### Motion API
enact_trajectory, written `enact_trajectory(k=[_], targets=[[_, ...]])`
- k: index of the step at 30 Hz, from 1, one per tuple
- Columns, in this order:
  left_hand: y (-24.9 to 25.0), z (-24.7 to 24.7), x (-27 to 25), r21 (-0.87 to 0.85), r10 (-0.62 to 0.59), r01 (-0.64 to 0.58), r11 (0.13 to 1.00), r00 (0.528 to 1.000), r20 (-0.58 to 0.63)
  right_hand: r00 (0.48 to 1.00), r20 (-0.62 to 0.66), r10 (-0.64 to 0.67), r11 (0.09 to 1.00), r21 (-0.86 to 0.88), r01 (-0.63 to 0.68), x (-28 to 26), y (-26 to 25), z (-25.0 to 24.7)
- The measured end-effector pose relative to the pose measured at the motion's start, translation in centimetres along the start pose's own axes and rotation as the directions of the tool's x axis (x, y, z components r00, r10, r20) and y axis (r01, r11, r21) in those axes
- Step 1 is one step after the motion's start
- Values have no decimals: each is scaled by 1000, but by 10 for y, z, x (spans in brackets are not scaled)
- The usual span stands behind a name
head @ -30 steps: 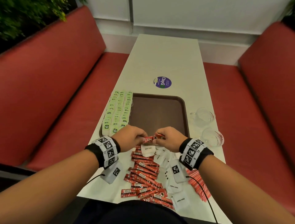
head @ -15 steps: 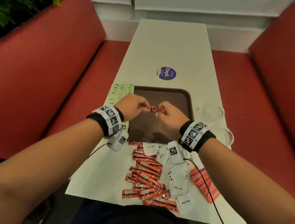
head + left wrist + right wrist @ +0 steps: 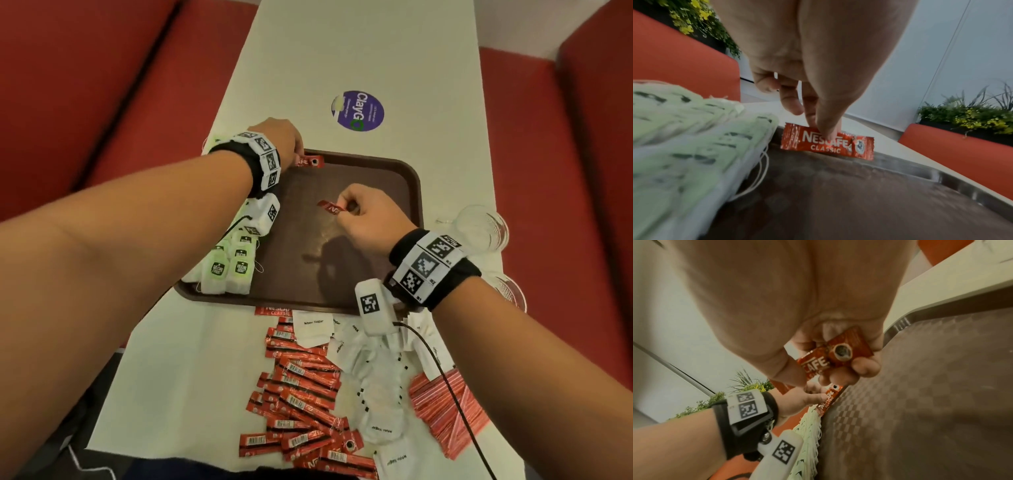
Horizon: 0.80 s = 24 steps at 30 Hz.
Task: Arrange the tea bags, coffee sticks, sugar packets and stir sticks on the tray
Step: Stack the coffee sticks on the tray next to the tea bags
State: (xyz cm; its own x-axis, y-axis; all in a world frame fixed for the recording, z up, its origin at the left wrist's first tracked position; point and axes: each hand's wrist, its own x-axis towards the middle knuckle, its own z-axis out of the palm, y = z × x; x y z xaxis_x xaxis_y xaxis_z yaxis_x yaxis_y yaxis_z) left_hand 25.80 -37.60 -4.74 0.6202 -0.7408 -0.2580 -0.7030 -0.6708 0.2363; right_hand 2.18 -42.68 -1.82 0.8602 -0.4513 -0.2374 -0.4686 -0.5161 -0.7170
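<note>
Tray (image 3: 404, 192) holds tea bags (image 3: 236, 260); left hand (image 3: 281, 140) and right hand (image 3: 370, 219) each pinch a coffee stick.

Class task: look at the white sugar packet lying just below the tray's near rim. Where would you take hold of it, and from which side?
Pinch the white paper sugar packet by its free near edge, coming from above on the person's side. It lies flat on the white table, so only the edges offer a grip, and its far edge sits close under the brown plastic tray.
</note>
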Motion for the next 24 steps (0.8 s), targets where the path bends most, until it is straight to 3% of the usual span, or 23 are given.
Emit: enact_trajectory(k=[3, 11, 17, 24], targets=[[-3, 9, 11, 23, -17, 17, 1000, 1000, 21, 999, 27, -26, 1000, -1, 26, 7, 0, 2], [-13, 9, 12, 74, -2, 7, 997, 998, -71, 997, 75, -30, 999, -22, 32, 13, -1, 5], [-10, 9, 7, 148, -64, 59, 987, 998, 28, 998, 54, -29, 1000, -2, 29, 8, -2, 3], [0, 10, 5, 158, -41, 37, 987, 999, 22, 1000, 16, 2, 1000, 5, -2, 3, 6, 7]])
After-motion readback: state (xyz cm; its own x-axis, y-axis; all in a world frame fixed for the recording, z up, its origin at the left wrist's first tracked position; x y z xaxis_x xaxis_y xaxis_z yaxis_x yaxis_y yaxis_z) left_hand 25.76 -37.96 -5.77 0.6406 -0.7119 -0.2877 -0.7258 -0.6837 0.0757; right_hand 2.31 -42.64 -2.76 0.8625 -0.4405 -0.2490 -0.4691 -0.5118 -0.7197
